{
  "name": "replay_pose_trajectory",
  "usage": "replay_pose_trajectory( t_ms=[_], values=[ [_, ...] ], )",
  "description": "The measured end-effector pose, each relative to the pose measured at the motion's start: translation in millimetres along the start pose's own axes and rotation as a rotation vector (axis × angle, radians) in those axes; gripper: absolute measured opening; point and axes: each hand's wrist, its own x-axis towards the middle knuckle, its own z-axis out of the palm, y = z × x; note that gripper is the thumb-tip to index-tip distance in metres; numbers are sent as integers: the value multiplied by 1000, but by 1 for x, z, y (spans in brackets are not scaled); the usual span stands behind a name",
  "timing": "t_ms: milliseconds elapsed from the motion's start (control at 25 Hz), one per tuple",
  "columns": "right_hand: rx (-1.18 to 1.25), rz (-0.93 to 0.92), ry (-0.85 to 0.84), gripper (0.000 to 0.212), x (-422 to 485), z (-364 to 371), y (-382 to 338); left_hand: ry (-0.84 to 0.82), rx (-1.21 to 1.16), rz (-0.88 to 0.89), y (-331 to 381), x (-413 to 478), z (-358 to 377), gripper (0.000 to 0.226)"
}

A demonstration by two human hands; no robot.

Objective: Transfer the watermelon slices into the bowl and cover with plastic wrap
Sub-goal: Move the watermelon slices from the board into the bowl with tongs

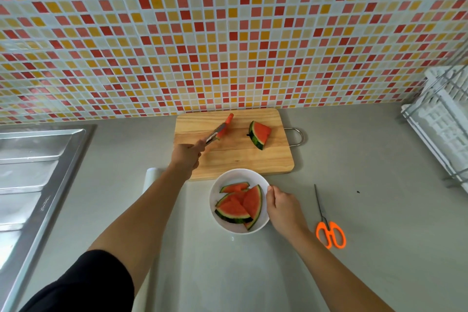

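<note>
A white bowl stands on the counter just in front of a wooden cutting board and holds three watermelon slices. My right hand grips the bowl's right rim. My left hand holds metal tongs over the board, and the tongs pinch a thin watermelon slice seen edge-on. One more slice lies on the board's right half. A roll of plastic wrap lies on the counter, mostly hidden under my left forearm.
Orange-handled scissors lie right of the bowl. A steel sink is at the left, a white dish rack at the far right. A tiled wall rises behind the board.
</note>
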Motion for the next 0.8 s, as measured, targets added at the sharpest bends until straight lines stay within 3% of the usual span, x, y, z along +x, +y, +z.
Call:
replay_pose_trajectory(
  t_ms=[160,440,520,600,720,800],
  values=[
    [-3,6,8,34,2,2,1,-64,-84,-49,3,-19,-18,37],
    [37,51,-31,37,4,0,3,-237,38,162,-27,-95,-63,56],
    [73,61,-53,41,4,-2,4,-228,216,239,-41,-110,-68,42],
    [87,73,-68,42,4,-2,6,-122,481,458,-49,-121,-67,17],
    [79,80,-70,40,3,-2,5,-33,777,937,-59,-133,-54,40],
    [53,52,-54,36,3,-1,4,-32,882,1153,-63,-137,-48,48]
  ],
)
